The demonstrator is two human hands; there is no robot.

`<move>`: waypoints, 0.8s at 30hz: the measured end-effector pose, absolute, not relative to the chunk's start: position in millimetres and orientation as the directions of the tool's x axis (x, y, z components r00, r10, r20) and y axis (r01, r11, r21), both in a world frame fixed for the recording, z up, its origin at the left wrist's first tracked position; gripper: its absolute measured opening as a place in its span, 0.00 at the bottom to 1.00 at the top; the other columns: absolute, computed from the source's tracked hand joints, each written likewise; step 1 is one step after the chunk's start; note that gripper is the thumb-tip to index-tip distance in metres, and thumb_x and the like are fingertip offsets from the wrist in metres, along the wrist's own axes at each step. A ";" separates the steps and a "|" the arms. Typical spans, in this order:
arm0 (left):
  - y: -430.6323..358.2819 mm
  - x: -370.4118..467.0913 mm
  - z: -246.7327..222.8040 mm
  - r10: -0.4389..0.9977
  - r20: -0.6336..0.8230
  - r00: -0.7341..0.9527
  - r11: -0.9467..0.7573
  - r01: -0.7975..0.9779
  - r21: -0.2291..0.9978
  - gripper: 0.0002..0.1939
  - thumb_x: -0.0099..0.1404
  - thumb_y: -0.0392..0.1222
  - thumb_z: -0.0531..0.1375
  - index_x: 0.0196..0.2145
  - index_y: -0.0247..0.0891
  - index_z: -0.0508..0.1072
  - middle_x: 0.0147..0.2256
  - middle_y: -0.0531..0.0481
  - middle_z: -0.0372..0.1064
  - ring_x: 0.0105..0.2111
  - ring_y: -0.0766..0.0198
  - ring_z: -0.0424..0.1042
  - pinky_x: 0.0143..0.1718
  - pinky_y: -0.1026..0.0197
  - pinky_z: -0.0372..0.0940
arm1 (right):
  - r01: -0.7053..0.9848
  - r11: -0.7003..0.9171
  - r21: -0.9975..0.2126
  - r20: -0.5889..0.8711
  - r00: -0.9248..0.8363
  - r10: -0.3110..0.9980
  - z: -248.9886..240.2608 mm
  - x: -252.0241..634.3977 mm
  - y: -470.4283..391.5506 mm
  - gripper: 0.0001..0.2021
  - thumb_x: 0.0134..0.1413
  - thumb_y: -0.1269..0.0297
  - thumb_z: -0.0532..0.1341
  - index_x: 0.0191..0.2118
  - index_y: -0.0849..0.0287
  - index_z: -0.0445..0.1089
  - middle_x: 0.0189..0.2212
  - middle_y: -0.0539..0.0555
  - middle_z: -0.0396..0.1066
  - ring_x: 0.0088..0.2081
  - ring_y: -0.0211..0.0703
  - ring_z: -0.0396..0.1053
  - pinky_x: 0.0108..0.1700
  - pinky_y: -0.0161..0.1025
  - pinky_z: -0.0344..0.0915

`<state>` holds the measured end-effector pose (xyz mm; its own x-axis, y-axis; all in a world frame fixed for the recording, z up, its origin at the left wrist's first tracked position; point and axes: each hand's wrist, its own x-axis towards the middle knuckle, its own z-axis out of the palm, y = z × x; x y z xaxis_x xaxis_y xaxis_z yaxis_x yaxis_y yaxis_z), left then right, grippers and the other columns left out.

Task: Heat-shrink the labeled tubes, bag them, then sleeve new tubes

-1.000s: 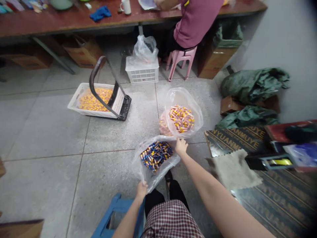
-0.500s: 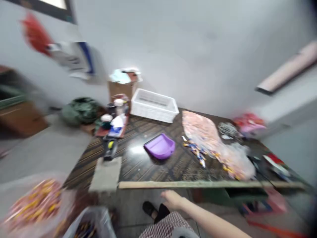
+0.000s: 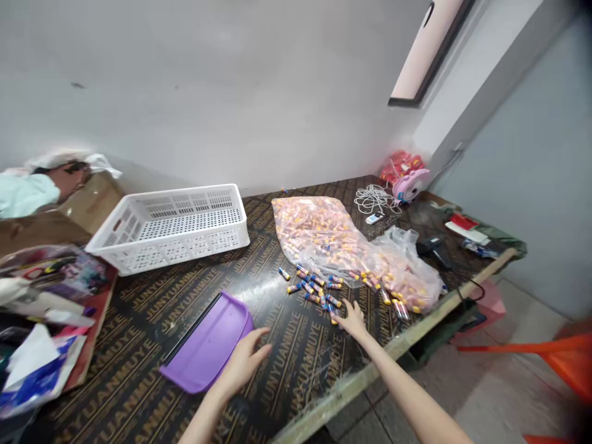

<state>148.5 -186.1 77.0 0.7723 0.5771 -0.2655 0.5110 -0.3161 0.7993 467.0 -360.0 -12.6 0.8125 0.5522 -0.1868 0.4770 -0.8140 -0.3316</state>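
Many small blue and yellow tubes lie loose on the dark printed tabletop. Behind and right of them rests a clear bag full of pink and yellow tubes. My right hand is at the front edge of the loose tubes, fingers apart, fingertips beside a tube. A purple dustpan lies on the table to the left. My left hand is at the dustpan's right edge, thumb and fingers spread, with nothing seen in it.
A white plastic basket stands near the wall. Left are a cardboard box and a cluttered tray. Behind the bag lie a white cable and a pink object. An orange chair stands right.
The view has turned right and come closer to the table. My right hand has moved from below the table edge to the loose tubes. My left hand has come into view beside the dustpan.
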 end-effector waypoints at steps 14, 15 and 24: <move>-75.0 433.8 -43.8 0.621 -0.530 0.578 -0.622 0.774 0.115 0.53 0.38 0.45 0.68 0.60 0.47 0.48 0.64 0.36 0.31 0.60 0.36 0.41 0.47 0.39 0.58 | 0.766 -0.594 -0.244 -0.178 0.567 0.804 -47.7 606.3 -262.2 0.21 0.38 0.74 0.59 0.44 0.60 0.64 0.41 0.59 0.64 0.45 0.50 0.60 0.47 0.41 0.52; -79.1 433.7 -45.7 0.638 -0.493 0.592 -0.631 0.769 0.108 0.49 0.41 0.45 0.67 0.59 0.47 0.51 0.62 0.37 0.36 0.59 0.39 0.45 0.47 0.41 0.59 | 0.743 -0.620 -0.252 -0.159 0.600 0.784 -43.0 614.5 -255.0 0.19 0.41 0.72 0.57 0.45 0.60 0.63 0.41 0.58 0.64 0.44 0.49 0.60 0.46 0.40 0.54; -102.5 412.2 -53.8 0.704 -0.323 0.633 -0.653 0.755 0.058 0.21 0.54 0.32 0.56 0.47 0.43 0.62 0.48 0.42 0.53 0.48 0.55 0.57 0.41 0.60 0.63 | 0.455 -0.813 -0.363 -0.119 0.843 0.524 -46.2 714.0 -144.9 0.18 0.49 0.62 0.55 0.46 0.63 0.63 0.37 0.60 0.69 0.38 0.50 0.68 0.36 0.39 0.60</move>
